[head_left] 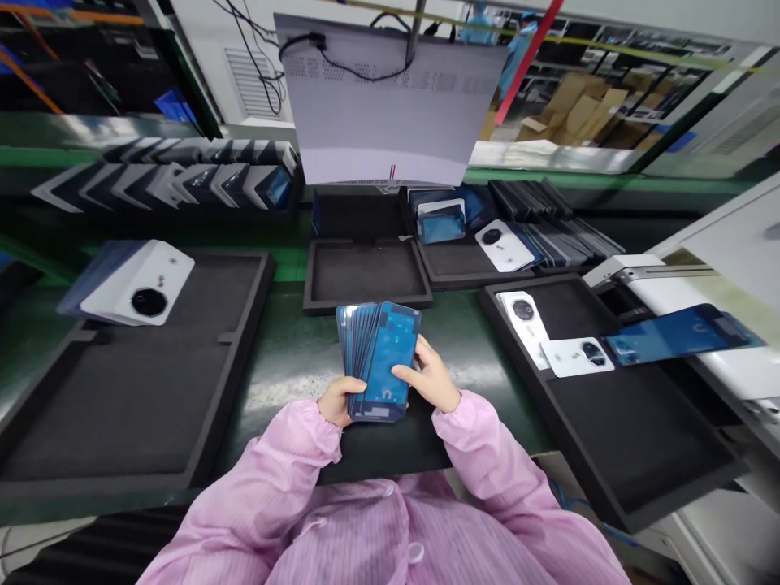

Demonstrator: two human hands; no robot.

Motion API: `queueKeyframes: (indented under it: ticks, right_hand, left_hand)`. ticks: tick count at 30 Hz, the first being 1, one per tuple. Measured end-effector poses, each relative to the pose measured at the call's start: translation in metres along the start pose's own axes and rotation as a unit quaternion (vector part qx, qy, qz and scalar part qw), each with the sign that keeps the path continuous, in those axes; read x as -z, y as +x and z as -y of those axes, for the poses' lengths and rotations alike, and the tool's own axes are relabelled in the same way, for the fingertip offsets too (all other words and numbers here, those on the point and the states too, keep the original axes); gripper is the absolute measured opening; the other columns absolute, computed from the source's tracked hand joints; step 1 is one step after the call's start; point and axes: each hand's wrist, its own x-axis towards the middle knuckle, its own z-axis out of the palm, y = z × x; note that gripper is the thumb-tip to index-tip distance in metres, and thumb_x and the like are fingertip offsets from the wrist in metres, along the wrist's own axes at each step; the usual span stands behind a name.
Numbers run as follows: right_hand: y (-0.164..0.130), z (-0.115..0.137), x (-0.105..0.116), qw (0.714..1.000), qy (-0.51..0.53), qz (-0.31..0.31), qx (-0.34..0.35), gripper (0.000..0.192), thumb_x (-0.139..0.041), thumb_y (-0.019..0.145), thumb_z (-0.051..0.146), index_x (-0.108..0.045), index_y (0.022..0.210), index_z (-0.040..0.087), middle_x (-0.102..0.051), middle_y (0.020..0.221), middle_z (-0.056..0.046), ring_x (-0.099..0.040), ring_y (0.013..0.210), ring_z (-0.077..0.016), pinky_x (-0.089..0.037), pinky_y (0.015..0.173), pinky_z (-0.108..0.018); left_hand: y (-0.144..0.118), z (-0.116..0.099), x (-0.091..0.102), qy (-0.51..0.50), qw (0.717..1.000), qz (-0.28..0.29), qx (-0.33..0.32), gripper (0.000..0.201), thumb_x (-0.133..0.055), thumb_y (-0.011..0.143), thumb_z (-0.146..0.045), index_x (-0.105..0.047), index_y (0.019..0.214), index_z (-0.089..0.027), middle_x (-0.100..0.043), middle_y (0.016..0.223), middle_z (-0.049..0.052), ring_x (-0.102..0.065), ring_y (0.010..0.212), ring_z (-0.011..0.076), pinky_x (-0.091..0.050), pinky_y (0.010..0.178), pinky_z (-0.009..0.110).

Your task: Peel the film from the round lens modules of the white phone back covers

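Note:
A fanned stack of phone back covers, faced with blue film, is held between my two hands above the dark green bench. My left hand grips the stack's lower left, thumb across the front. On the right edge, my right hand is closed with its thumb lying on the top cover. The fingers behind the stack are hidden. White phone back covers with round dark camera rings lie in the left tray; one such cover tops a fanned pile there.
At right, a black foam tray holds white covers and a blue-filmed piece. A small foam tray lies ahead, below a monitor's back. Rows of covers stand at the back left; more covers sit at the back right.

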Motion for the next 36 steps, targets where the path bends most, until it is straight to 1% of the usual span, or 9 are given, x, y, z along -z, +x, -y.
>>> queueKeyframes:
  ticks: [2, 4, 9, 14, 20, 24, 28, 33, 36]
  right_hand:
    - [0.001, 0.000, 0.000, 0.997, 0.058, 0.016, -0.046, 0.044, -0.072, 0.076, 0.044, -0.062, 0.116, 0.027, -0.056, 0.117, -0.006, -0.061, 0.094, -0.0229, -0.057, 0.066, -0.030]
    - [0.001, 0.001, 0.000, 0.993, 0.094, 0.020, -0.070, 0.041, -0.075, 0.074, 0.041, -0.065, 0.111, 0.027, -0.059, 0.113, -0.005, -0.063, 0.084, -0.0202, -0.055, 0.055, -0.026]
    - [0.002, 0.002, 0.012, 0.981, 0.160, -0.041, -0.100, 0.033, -0.080, 0.069, 0.036, -0.069, 0.097, 0.023, -0.070, 0.097, -0.002, -0.065, 0.089, -0.0210, -0.054, 0.082, -0.035]
    - [0.002, -0.001, 0.025, 0.945, 0.287, -0.039, -0.153, 0.039, -0.084, 0.061, 0.045, -0.067, 0.089, 0.023, -0.072, 0.083, -0.002, -0.068, 0.072, -0.0193, -0.056, 0.071, -0.037]
    - [0.002, -0.001, 0.004, 0.962, 0.230, -0.081, -0.124, 0.037, -0.083, 0.066, 0.033, -0.066, 0.098, 0.024, -0.071, 0.100, -0.001, -0.065, 0.092, -0.0195, -0.052, 0.088, -0.036]
    - [0.003, 0.001, -0.001, 0.962, 0.236, -0.029, -0.131, 0.047, -0.082, 0.067, 0.034, -0.062, 0.108, 0.024, -0.070, 0.102, -0.003, -0.066, 0.094, -0.0201, -0.052, 0.087, -0.036]
    - [0.004, 0.000, 0.006, 0.956, 0.244, 0.011, -0.164, 0.035, -0.082, 0.067, 0.034, -0.066, 0.094, 0.019, -0.072, 0.090, -0.004, -0.068, 0.083, -0.0195, -0.054, 0.081, -0.036]
    - [0.006, 0.003, 0.026, 0.943, 0.281, -0.062, -0.164, 0.040, -0.083, 0.065, 0.034, -0.062, 0.097, 0.021, -0.072, 0.094, -0.003, -0.068, 0.083, -0.0192, -0.056, 0.079, -0.036]
    - [0.005, 0.004, 0.028, 0.934, 0.312, -0.037, -0.170, 0.042, -0.082, 0.066, 0.036, -0.060, 0.099, 0.023, -0.071, 0.095, -0.002, -0.069, 0.081, -0.0187, -0.057, 0.076, -0.036]
  left_hand:
    - [0.000, 0.000, -0.001, 0.005, 1.000, -0.022, -0.002, 0.058, -0.065, 0.053, -0.023, -0.066, 0.109, -0.009, -0.073, 0.100, 0.015, -0.063, 0.105, 0.0403, -0.045, 0.095, 0.057]
    - [-0.001, 0.000, -0.003, 0.022, 0.998, -0.058, -0.020, 0.055, -0.065, 0.051, -0.018, -0.068, 0.106, -0.009, -0.074, 0.095, 0.014, -0.066, 0.101, 0.0385, -0.047, 0.094, 0.055]
    - [-0.003, -0.001, -0.005, 0.040, 0.992, -0.103, -0.058, 0.052, -0.068, 0.050, -0.010, -0.069, 0.102, -0.011, -0.075, 0.089, 0.011, -0.070, 0.091, 0.0334, -0.052, 0.087, 0.047]
    - [-0.004, -0.004, -0.004, 0.047, 0.987, -0.130, -0.080, 0.052, -0.069, 0.049, -0.009, -0.070, 0.101, -0.012, -0.075, 0.075, 0.006, -0.071, 0.073, 0.0282, -0.056, 0.076, 0.042]
    - [-0.003, -0.005, -0.005, 0.089, 0.980, -0.130, -0.120, 0.058, -0.078, 0.056, -0.013, -0.066, 0.113, -0.015, -0.075, 0.094, 0.008, -0.069, 0.092, 0.0307, -0.053, 0.087, 0.043]
    - [-0.004, -0.004, -0.007, 0.103, 0.980, -0.125, -0.114, 0.062, -0.081, 0.057, -0.017, -0.064, 0.116, -0.015, -0.074, 0.099, 0.011, -0.068, 0.095, 0.0319, -0.052, 0.089, 0.046]
    - [-0.005, -0.002, -0.008, 0.125, 0.976, -0.126, -0.123, 0.059, -0.081, 0.059, -0.019, -0.064, 0.116, -0.015, -0.072, 0.107, 0.012, -0.067, 0.100, 0.0314, -0.050, 0.093, 0.046]
    - [-0.006, -0.003, -0.010, 0.123, 0.974, -0.148, -0.117, 0.061, -0.082, 0.056, -0.020, -0.066, 0.114, -0.016, -0.073, 0.103, 0.011, -0.068, 0.097, 0.0326, -0.051, 0.091, 0.047]
    - [-0.007, -0.003, -0.010, 0.123, 0.973, -0.149, -0.126, 0.058, -0.081, 0.059, -0.023, -0.066, 0.115, -0.016, -0.073, 0.103, 0.011, -0.067, 0.098, 0.0324, -0.052, 0.090, 0.046]
